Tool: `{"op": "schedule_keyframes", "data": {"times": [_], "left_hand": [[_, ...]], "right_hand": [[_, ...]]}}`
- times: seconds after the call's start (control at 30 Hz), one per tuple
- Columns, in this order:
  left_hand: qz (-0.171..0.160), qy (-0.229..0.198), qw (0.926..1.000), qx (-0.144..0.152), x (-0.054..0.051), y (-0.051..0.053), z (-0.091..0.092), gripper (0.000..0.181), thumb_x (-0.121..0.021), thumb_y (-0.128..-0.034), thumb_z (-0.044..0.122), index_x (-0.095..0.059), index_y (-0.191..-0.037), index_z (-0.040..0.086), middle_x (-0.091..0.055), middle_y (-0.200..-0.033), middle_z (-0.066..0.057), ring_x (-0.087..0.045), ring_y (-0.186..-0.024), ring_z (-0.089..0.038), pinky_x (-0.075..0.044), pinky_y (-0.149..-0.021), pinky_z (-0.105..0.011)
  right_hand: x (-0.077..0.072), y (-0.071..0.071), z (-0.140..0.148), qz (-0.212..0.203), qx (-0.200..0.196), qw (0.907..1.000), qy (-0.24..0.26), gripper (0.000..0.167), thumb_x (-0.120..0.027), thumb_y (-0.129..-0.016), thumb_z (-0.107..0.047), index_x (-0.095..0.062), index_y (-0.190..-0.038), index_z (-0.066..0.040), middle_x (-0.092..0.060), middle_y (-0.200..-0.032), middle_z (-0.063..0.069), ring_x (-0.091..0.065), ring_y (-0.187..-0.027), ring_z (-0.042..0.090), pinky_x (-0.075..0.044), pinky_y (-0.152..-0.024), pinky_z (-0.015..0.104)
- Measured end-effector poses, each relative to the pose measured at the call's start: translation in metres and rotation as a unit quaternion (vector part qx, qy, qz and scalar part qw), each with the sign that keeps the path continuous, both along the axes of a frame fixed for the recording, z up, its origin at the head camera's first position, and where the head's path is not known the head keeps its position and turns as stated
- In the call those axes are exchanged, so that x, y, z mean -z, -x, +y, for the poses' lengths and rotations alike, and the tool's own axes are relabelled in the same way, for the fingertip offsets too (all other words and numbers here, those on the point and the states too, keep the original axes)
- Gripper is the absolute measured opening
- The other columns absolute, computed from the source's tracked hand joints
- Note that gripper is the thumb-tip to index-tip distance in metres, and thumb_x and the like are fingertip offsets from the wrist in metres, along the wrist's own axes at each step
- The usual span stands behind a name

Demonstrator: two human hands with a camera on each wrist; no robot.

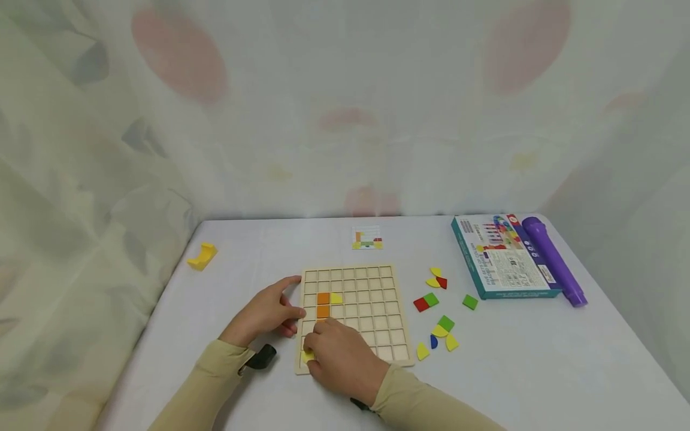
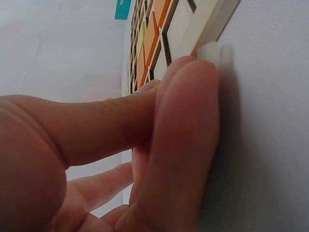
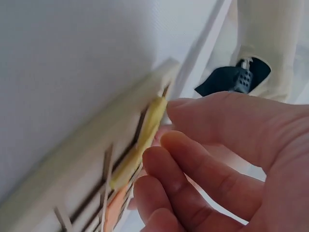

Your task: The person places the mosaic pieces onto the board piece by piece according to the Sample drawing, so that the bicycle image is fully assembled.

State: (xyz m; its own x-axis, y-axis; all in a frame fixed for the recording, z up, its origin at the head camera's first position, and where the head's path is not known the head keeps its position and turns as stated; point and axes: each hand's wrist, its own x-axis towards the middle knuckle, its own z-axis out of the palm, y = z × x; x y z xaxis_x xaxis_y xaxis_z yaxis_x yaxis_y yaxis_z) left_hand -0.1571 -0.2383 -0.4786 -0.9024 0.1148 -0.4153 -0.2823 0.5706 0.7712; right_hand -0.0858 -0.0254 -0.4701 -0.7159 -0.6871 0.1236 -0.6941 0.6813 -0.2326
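Observation:
A wooden grid board (image 1: 377, 311) lies on the table, with two orange squares (image 1: 323, 311) and a yellow piece (image 1: 336, 298) set in its cells. My left hand (image 1: 269, 311) rests along the board's left edge. In the left wrist view, its fingers (image 2: 188, 106) touch the rim. Over the board's lower left corner, my right hand (image 1: 347, 356) pinches a yellow tile (image 3: 152, 121), with the thumb against its end. Part of that tile is hidden by the fingers, so its full shape cannot be seen. The right hand also covers several lower cells.
Loose green, red, yellow and blue pieces (image 1: 445, 324) are scattered right of the board. A pattern card (image 1: 367, 237) lies behind it. At the back right are a box (image 1: 507, 257) and a purple tube (image 1: 555, 260). A yellow curved block (image 1: 202, 256) sits far left.

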Motion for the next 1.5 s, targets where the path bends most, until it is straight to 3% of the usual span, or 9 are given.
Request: {"op": "schedule_keyframes", "data": {"times": [0.23, 0.47, 0.63, 0.83, 1.07, 1.27, 1.5], "left_hand": [[-0.007, 0.01, 0.9999, -0.006, -0.002, -0.002, -0.003, 0.09, -0.085, -0.0933, 0.014, -0.037, -0.168, 0.022, -0.063, -0.097, -0.016, -0.074, -0.065, -0.023, -0.066, -0.064, -0.036], [-0.009, 0.012, 0.9998, -0.012, -0.001, -0.003, -0.005, 0.092, -0.087, -0.0923, 0.014, -0.036, -0.168, 0.023, -0.062, -0.097, -0.017, -0.074, -0.066, -0.024, -0.066, -0.063, -0.036], [-0.013, 0.011, 0.9998, -0.014, 0.001, -0.005, -0.004, 0.092, -0.087, -0.0919, 0.014, -0.037, -0.168, 0.023, -0.062, -0.097, -0.016, -0.074, -0.066, -0.025, -0.066, -0.064, -0.036], [-0.01, 0.008, 0.9998, -0.013, 0.0, -0.006, -0.002, 0.092, -0.087, -0.0919, 0.013, -0.037, -0.168, 0.023, -0.061, -0.097, -0.016, -0.073, -0.065, -0.024, -0.066, -0.063, -0.036], [-0.007, 0.005, 0.9999, -0.01, -0.001, -0.005, 0.0, 0.091, -0.087, -0.0916, 0.013, -0.038, -0.168, 0.023, -0.062, -0.097, -0.016, -0.073, -0.065, -0.023, -0.066, -0.063, -0.036], [-0.003, -0.001, 1.0, -0.008, 0.0, -0.003, 0.0, 0.091, -0.087, -0.0915, 0.012, -0.038, -0.168, 0.024, -0.062, -0.096, -0.016, -0.073, -0.065, -0.023, -0.066, -0.062, -0.037], [-0.002, -0.001, 1.0, -0.006, 0.0, 0.0, 0.001, 0.092, -0.087, -0.0914, 0.013, -0.038, -0.168, 0.024, -0.062, -0.096, -0.016, -0.074, -0.065, -0.024, -0.066, -0.062, -0.037]], "right_hand": [[-0.004, 0.005, 0.02, -0.022, 0.031, 0.999, 0.024, 0.011, -0.083, -0.092, -0.024, -0.082, -0.103, -0.021, -0.071, -0.097, -0.011, -0.058, -0.087, 0.006, -0.052, -0.07, 0.017], [-0.003, 0.006, 0.073, -0.036, 0.082, 0.9949, 0.045, 0.009, -0.081, -0.092, -0.018, -0.081, -0.102, -0.016, -0.071, -0.096, -0.008, -0.057, -0.087, 0.008, -0.056, -0.073, 0.022], [0.0, 0.005, 0.118, -0.041, 0.149, 0.9872, 0.04, 0.008, -0.08, -0.09, -0.013, -0.08, -0.098, -0.015, -0.069, -0.094, -0.009, -0.059, -0.09, 0.008, -0.058, -0.077, 0.027], [0.0, 0.006, 0.162, -0.07, 0.227, 0.9713, 0.008, 0.017, -0.086, -0.088, -0.01, -0.081, -0.102, -0.018, -0.07, -0.102, -0.01, -0.061, -0.1, 0.008, -0.063, -0.09, 0.034], [0.0, 0.011, 0.192, -0.095, 0.243, 0.9649, -0.027, 0.023, -0.088, -0.089, -0.013, -0.083, -0.111, -0.017, -0.067, -0.1, -0.008, -0.056, -0.092, 0.009, -0.062, -0.086, 0.034], [0.0, 0.013, 0.205, -0.104, 0.249, 0.9626, -0.026, 0.023, -0.089, -0.088, -0.013, -0.083, -0.11, -0.018, -0.067, -0.102, -0.006, -0.058, -0.093, 0.01, -0.063, -0.088, 0.036], [0.002, 0.018, 0.207, -0.085, 0.244, 0.9657, -0.025, 0.019, -0.087, -0.091, -0.016, -0.083, -0.11, -0.015, -0.066, -0.099, -0.006, -0.055, -0.089, 0.01, -0.061, -0.083, 0.033]]}}
